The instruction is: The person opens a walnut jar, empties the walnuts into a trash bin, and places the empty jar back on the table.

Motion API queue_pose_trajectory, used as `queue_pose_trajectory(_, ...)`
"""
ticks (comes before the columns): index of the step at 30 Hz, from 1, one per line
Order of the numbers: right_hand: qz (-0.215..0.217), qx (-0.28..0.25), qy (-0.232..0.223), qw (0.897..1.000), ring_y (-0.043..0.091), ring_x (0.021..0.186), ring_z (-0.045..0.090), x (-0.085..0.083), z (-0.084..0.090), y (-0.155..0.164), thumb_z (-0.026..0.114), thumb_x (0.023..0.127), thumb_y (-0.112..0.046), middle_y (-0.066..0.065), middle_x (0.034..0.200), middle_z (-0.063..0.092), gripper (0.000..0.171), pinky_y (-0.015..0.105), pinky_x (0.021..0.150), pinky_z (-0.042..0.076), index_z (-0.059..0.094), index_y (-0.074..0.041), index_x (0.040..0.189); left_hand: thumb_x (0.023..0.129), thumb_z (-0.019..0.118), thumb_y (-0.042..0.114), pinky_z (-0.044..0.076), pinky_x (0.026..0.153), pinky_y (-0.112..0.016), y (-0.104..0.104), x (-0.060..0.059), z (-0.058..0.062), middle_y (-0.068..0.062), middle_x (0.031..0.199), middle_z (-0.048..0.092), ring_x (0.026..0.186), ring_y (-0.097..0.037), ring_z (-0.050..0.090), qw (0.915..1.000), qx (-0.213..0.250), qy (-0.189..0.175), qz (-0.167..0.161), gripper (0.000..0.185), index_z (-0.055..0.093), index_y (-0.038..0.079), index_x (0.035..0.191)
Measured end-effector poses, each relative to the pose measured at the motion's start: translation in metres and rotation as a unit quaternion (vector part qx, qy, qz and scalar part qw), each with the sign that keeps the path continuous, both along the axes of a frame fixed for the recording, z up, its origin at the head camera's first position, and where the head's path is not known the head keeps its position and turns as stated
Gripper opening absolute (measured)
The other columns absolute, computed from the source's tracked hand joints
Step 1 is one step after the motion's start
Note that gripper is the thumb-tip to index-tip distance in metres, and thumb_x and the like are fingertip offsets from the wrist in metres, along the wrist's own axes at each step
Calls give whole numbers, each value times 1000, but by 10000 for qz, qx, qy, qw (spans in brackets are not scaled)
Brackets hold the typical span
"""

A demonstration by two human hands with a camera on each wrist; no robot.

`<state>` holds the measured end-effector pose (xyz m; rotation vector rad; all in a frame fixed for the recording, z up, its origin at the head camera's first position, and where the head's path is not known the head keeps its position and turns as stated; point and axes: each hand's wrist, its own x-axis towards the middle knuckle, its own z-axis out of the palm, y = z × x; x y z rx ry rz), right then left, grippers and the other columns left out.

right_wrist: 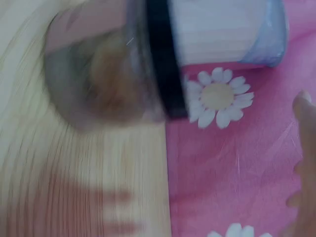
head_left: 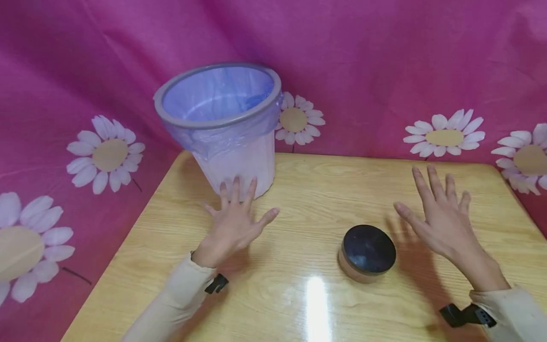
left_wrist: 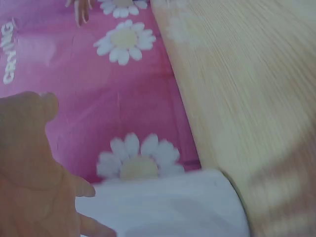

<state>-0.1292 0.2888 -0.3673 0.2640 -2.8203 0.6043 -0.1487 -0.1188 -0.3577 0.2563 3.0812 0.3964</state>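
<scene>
A white waste bin [head_left: 239, 161] with a grey rim and a pale purple bag liner stands at the back left of the wooden table [head_left: 299, 304]. My left hand [head_left: 235, 216] hovers just in front of its base with fingers spread, holding nothing; the left wrist view shows the bin [left_wrist: 168, 205] beside my palm [left_wrist: 29, 173]. A round tan jar with a black lid [head_left: 367, 252] sits near the table's middle. My right hand [head_left: 436, 213] is spread open to the right of the jar, apart from it. The right wrist view shows the jar [right_wrist: 113, 74] blurred.
A pink cloth printed with white daisies [head_left: 444, 133] hangs behind the table and drapes down on the left. A bright glare spot lies on the table front [head_left: 316, 304]. Black wrist straps [head_left: 466, 316] sit on both cream sleeves.
</scene>
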Motion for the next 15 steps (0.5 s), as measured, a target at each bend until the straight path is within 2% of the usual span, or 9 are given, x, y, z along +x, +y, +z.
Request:
queue_pose_trajectory(3, 579, -983, -34, 9935, 48, 142, 7, -6, 5, -8, 54, 98, -33, 19, 159, 11, 75, 72, 106, 2, 10, -19, 156, 89, 39, 72, 18, 91, -83, -19, 1, 0, -23, 155, 21, 139, -49, 19, 9994, 232, 192, 183, 90, 16, 16, 155)
queue_pose_trajectory(5, 780, -1570, -140, 9844, 46, 140, 21, -10, 9, -14, 58, 97, -27, 18, 156, 22, 73, 53, 115, 18, 16, -17, 156, 92, 53, 56, 30, 90, -77, -34, 0, 1, -27, 143, 38, 129, -49, 36, 9978, 443, 336, 351, 81, 29, 4, 149)
queue_pose_trajectory(6, 840, -1826, -220, 9793, 45, 138, 27, -12, 11, -18, 60, 96, -24, 18, 154, 27, 72, 41, 115, 26, 20, -16, 155, 92, 59, 48, 35, 89, -73, -42, -1, 2, -27, 137, 43, 125, -47, 42, 9966, 611, 350, 436, 76, 34, 0, 145)
queue_pose_trajectory(8, 879, -2194, -397, 9709, 42, 133, 37, -18, 16, -27, 63, 94, -21, 16, 150, 36, 68, 20, 107, 34, 27, -13, 152, 90, 65, 32, 41, 92, -64, -58, -7, 3, -28, 130, 48, 120, -45, 46, 9929, 1025, 349, 499, 66, 40, -9, 136)
queue_pose_trajectory(10, 917, -2455, -633, 9630, 38, 130, 43, -25, 19, -38, 65, 93, -20, 13, 146, 41, 66, 15, 101, 38, 32, -10, 149, 90, 64, 23, 40, 98, -58, -74, -16, 3, -30, 133, 45, 123, -44, 44, 9854, 1593, 147, 587, 63, 37, -12, 136)
queue_pose_trajectory(12, 1068, -2644, -847, 9547, 38, 129, 43, -33, 20, -49, 66, 92, -20, 14, 145, 42, 66, 32, 105, 41, 33, -8, 148, 91, 62, 18, 37, 104, -54, -88, -26, 2, -32, 137, 40, 127, -45, 40, 9747, 2150, -10, 603, 64, 32, -13, 139)
queue_pose_trajectory(15, 1289, -2811, -1016, 9455, 38, 132, 40, -45, 20, -63, 67, 92, -22, 15, 147, 40, 69, 55, 105, 35, 31, -6, 149, 92, 59, 16, 37, 105, -53, -102, -39, 2, -33, 141, 37, 129, -46, 39, 9555, 2854, -169, 730, 67, 26, -12, 143)
